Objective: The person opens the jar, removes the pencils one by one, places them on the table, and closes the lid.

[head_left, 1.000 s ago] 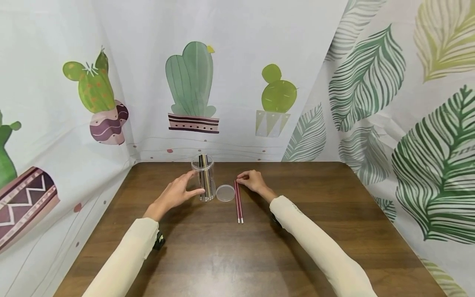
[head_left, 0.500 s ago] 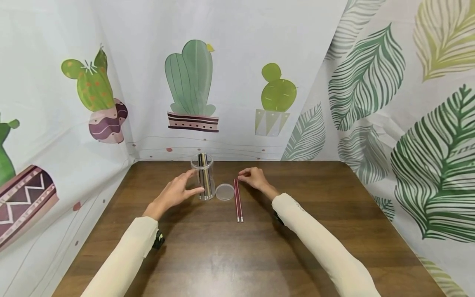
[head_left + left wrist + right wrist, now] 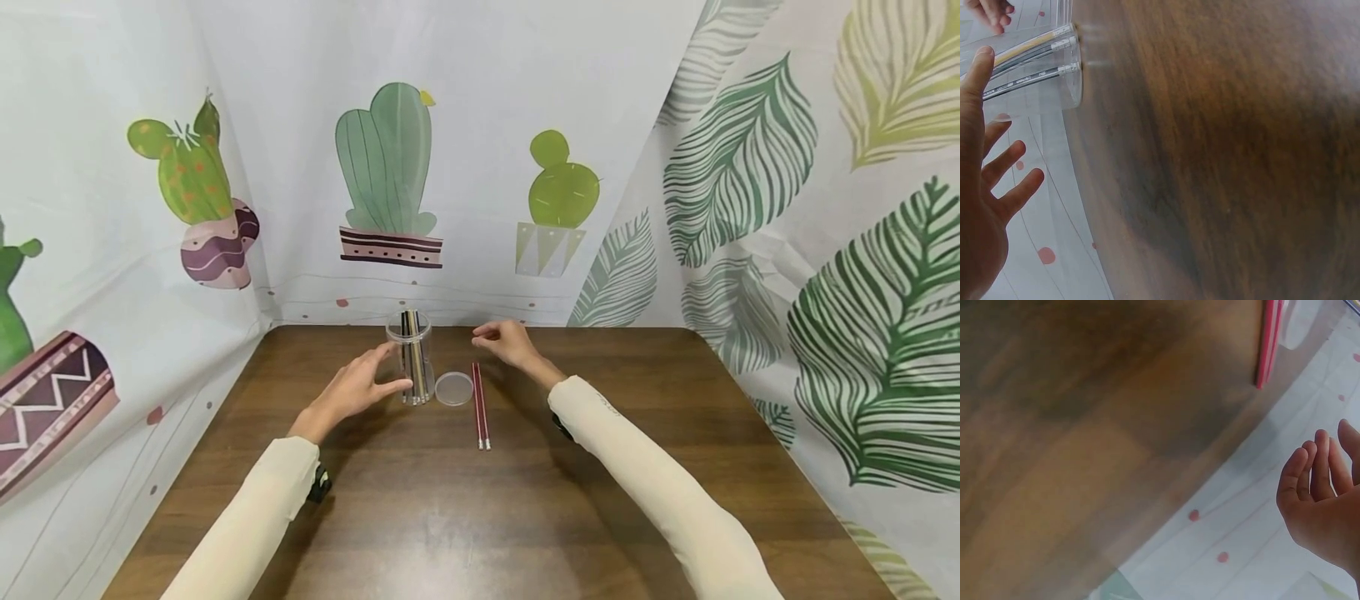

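A clear, round plastic jar (image 3: 428, 360) stands upright on the brown wooden table (image 3: 390, 500), with black and yellow pencils (image 3: 411, 360) inside. At its left side, the left hand (image 3: 352, 387) is spread loosely. To its right lie a transparent round lid (image 3: 453, 389), then two slim dark-red pencils (image 3: 478, 408); farther right, the right hand (image 3: 512, 342) is relaxed, holding nothing.

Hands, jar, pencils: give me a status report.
Left hand at open clear jar, fingers spread. Right hand empty. Two red pencils lying on table beside clear lid. No obstruction seen over jar mouth.
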A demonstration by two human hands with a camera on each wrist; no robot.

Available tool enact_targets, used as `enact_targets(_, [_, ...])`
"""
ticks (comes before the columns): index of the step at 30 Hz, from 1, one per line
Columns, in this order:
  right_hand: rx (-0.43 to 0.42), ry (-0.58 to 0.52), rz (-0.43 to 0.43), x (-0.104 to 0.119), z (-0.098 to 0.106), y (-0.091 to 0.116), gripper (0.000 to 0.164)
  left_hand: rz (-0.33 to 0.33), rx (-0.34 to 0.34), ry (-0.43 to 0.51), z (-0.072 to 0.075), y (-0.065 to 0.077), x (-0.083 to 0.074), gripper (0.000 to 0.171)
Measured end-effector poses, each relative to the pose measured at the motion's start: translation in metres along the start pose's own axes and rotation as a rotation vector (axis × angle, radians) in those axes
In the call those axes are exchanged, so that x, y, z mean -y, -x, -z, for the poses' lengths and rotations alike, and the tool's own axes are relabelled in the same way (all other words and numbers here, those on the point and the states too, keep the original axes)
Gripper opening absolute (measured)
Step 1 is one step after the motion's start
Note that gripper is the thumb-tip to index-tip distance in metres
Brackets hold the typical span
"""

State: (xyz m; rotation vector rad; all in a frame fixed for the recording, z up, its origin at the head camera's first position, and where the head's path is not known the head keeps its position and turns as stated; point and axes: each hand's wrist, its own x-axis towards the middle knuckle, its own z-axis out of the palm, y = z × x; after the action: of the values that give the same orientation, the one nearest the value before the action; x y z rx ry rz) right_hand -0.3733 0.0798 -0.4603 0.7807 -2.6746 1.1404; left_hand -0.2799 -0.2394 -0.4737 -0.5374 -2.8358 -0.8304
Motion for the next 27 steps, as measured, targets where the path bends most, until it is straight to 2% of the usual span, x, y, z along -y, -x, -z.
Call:
enact_targets(8, [0.036, -0.025, -0.027, 0.021, 0.013, -0.009, 0.027, 0.001, -0.001, 0.009, -0.001, 0.001, -0.001, 0.089])
enact_targets(18, [-0.023, -0.069, 0.045, 0.049, 0.029, -0.027, 0.026, -0.001, 0.003, 0.000, 0.000, 0.000, 0.001, 0.089])
enact_targets(27, [0.003, -0.087, 0.035, 0.074, 0.038, -0.040, 0.028, 0.003, 0.005, 0.017, -0.001, 0.000, 0.004, 0.088])
